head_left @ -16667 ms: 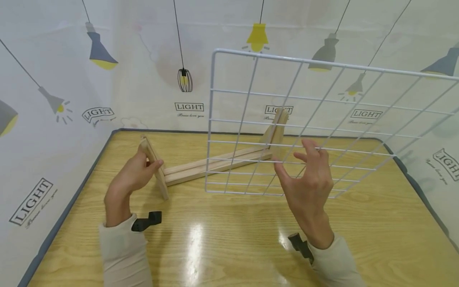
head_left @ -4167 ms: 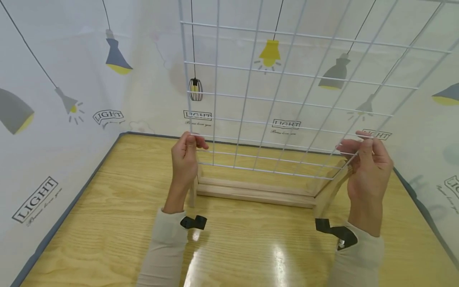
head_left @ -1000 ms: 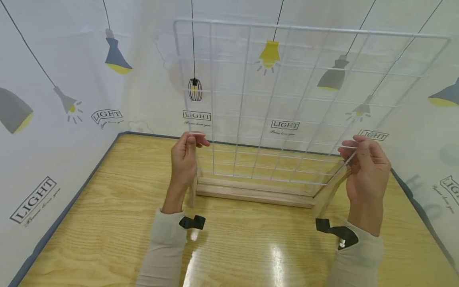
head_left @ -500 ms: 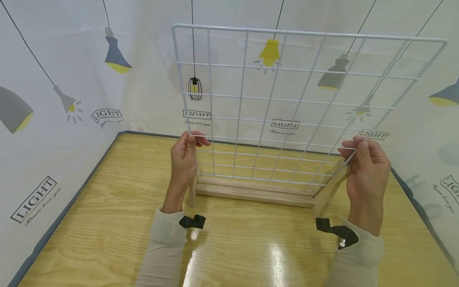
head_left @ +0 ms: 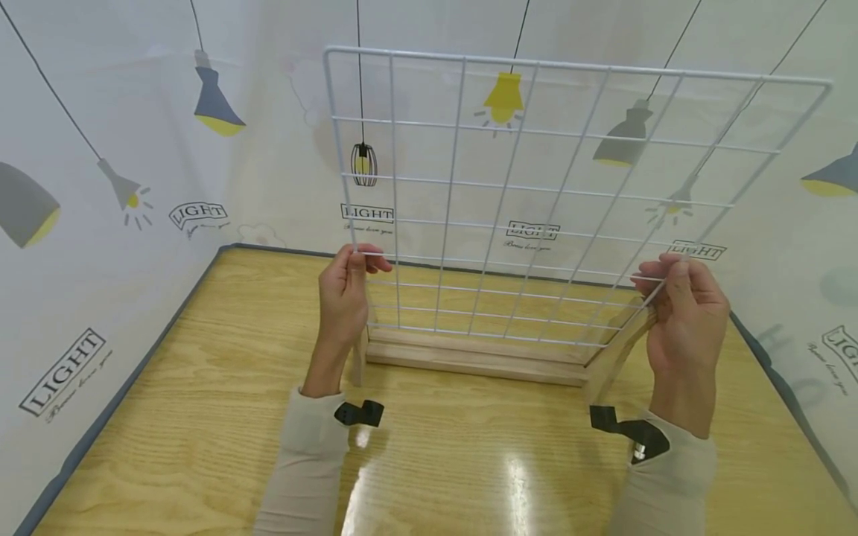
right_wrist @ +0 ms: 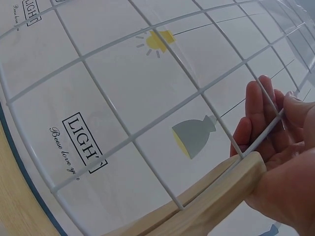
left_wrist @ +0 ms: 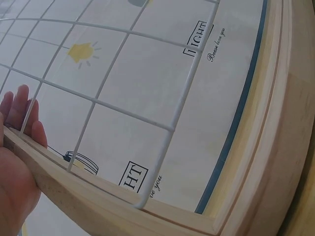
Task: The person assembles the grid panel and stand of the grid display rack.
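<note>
A white wire grid panel [head_left: 536,64] stands tilted over a wooden stand, its top leaning up toward the viewer. My left hand [head_left: 343,298] pinches its left edge with the thumb in front, and my right hand [head_left: 687,320] grips the right edge likewise. The stand has a grooved base rail [head_left: 476,365] between two upright side pieces. In the left wrist view the panel's lower corner lies in the groove of the left side piece [left_wrist: 64,191], short of the base rail. The right wrist view shows the other edge in the right side piece [right_wrist: 231,182].
The stand rests on a wood-grain table [head_left: 442,454] with a dark blue border along its back and sides. White sheeting [head_left: 281,164] printed with lamps and "LIGHT" lettering encloses it. Black wrist cameras sit on both sleeves.
Earlier the left hand held the stand's side piece, and the stand lay turned. Now both hands hold the panel's edges. The panel has come down since 4.2 seconds ago, and is nearly still this last half second.
</note>
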A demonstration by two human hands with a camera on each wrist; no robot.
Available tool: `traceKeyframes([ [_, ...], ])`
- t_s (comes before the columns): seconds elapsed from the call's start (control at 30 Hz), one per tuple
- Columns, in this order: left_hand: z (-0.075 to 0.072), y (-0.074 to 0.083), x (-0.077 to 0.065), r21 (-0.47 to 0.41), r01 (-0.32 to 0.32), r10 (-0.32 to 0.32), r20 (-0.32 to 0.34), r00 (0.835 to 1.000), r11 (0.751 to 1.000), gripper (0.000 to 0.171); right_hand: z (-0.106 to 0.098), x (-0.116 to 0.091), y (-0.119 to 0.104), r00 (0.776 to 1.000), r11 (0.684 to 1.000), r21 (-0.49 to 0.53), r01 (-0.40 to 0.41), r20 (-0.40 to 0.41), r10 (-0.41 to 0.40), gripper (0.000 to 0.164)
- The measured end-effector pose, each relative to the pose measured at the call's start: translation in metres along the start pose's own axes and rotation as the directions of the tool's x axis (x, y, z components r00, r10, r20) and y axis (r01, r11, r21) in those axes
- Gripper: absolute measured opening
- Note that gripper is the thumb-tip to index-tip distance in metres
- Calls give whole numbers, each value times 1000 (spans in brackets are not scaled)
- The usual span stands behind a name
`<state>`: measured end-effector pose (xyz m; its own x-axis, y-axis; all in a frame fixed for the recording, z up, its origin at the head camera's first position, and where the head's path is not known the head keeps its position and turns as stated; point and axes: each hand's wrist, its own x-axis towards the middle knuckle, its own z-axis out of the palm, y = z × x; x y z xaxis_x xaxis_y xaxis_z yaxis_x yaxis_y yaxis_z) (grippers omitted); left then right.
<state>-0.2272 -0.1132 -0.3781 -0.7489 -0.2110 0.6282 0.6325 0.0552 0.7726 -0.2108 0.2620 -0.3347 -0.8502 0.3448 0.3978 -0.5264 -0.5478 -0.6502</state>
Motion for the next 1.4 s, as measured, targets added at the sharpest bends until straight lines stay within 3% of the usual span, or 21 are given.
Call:
traceKeyframes([
  [0.43,-1,2,0,8,6,-6,12,1000,1000,45,0,-1,0,1000,1000,-6,-2,6,2,23],
  [0.7,-1,1,-1,12,-6,5,29,1000,1000,55,0,0,1,999,1000,-23,-2,-55,0,29],
  [1.4,-1,2,-1,5,18,-18,22,1000,1000,46,1,-1,0,1000,1000,-17,-13,-21,12,27],
])
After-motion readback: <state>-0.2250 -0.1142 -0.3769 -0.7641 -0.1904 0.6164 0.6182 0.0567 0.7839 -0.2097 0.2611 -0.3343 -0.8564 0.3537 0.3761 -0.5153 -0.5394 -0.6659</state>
